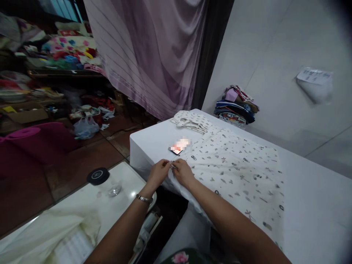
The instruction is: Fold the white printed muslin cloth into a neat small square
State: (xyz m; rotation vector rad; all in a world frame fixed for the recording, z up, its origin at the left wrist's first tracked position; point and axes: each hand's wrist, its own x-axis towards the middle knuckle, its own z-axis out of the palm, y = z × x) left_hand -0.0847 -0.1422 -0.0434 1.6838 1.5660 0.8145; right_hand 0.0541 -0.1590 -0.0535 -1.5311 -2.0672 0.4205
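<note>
A white cloth with small grey and brown prints lies spread over the white-covered table, its near edge hanging past the front. At that edge, close to the cloth's left corner, my left hand pinches the fabric; a metal bracelet is on this wrist. My right hand pinches the same edge right beside it, the fingertips of both nearly touching. What lies between the fingertips is too small to make out fully. Just beyond the hands rests a phone with a lit, blurred screen. Folded printed cloth sits at the far corner.
Left of me stands a white side table bearing a dark round lid, a clear glass-like object and pale fabric. A purple curtain hangs behind. Folded clothes are stacked by the wall. Clutter fills the left.
</note>
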